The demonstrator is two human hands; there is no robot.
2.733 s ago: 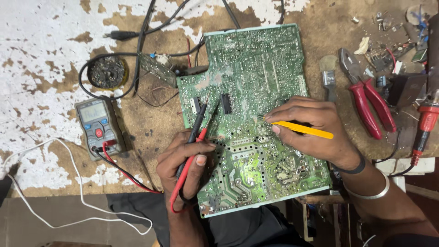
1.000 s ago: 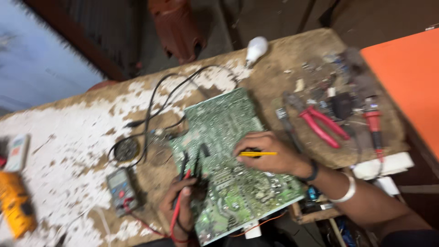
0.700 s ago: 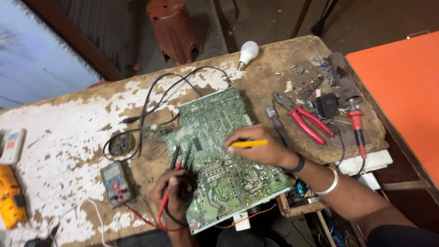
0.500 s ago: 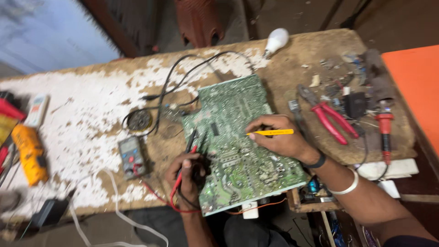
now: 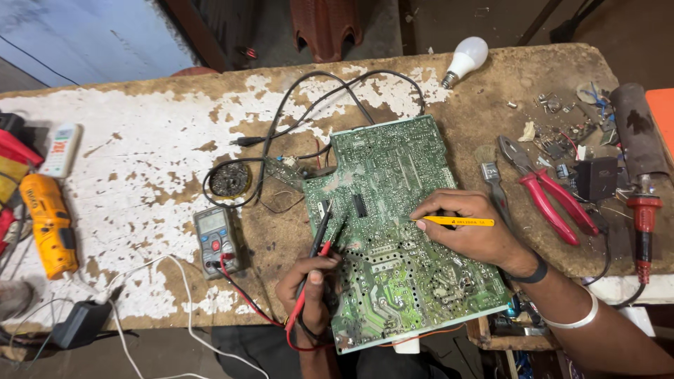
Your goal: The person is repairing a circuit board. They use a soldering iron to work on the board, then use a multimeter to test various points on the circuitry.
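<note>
A large green circuit board [image 5: 393, 175] lies solder side up on a worn wooden table [image 5: 140, 161]. My left hand [image 5: 309, 288] grips a red and a black test probe [image 5: 324, 228] together, their tips resting on the board near its left edge. Red and black leads run from them to a small grey multimeter [image 5: 214, 238] left of the board. My right hand [image 5: 470, 228] rests on the board's right half and holds a yellow pencil [image 5: 460, 222], its point touching the board.
Red-handled pliers [image 5: 544, 193], a small brush [image 5: 491, 179], a red-handled tool [image 5: 642, 217] and loose parts lie at the right. A white bulb [image 5: 465, 57] sits at the far edge. Black cables [image 5: 309, 105] cross the middle. A yellow tool [image 5: 45, 224] and white remote [image 5: 62, 149] lie far left.
The view has swung and pulled back, so more of the table's left end shows. Both hands stay on the board, still holding the probes and the pencil.
</note>
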